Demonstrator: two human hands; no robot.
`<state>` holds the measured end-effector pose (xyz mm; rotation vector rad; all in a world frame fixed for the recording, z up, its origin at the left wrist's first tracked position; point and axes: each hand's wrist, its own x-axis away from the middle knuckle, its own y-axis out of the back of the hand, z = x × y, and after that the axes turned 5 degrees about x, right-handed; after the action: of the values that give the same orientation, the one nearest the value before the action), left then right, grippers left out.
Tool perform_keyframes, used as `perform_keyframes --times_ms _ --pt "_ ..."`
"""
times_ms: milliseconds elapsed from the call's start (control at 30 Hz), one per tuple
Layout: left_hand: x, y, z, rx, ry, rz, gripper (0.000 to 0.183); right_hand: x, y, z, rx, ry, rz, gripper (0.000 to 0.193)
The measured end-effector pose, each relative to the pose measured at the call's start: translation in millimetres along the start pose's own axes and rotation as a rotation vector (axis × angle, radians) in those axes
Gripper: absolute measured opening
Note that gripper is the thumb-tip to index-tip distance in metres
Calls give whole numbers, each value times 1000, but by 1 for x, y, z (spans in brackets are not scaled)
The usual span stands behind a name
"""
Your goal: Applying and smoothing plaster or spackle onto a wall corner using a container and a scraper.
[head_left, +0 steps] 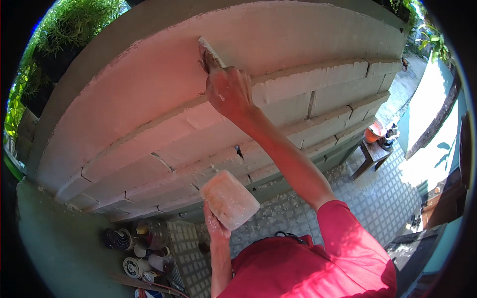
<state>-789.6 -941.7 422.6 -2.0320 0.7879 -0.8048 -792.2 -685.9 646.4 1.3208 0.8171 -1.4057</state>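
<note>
My right hand (pixel 229 90) is closed around a flat putty knife (pixel 212 52), its blade against the smooth upper band of the wall (pixel 149 69). White smears mark that hand. Lower down, my left hand (pixel 216 226) grips a rounded rectangular plastic tub (pixel 229 199) by its side, coated with pale residue. The tub is tilted, and I cannot make out how much is in it. Below the smooth band, the wall steps into rows of pale blocks (pixel 283 92) with rough ledges and dark gaps at some joints.
Cans and buckets (pixel 134 267) crowd the floor at lower left. A small wooden table (pixel 371 158) at right carries an orange bowl (pixel 373 132). Leafy plants (pixel 74 25) hang beyond the wall's top left. Patterned tiles (pixel 372 193) cover the floor.
</note>
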Motion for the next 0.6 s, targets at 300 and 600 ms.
perform_keyframes --times_ms 300,600 --pt "16 7 -5 -23 -16 -9 56 -34 44 -62 190 -328 120 39" --pt "19 22 -15 33 -38 6 55 -28 -26 60 174 -30 378 45"
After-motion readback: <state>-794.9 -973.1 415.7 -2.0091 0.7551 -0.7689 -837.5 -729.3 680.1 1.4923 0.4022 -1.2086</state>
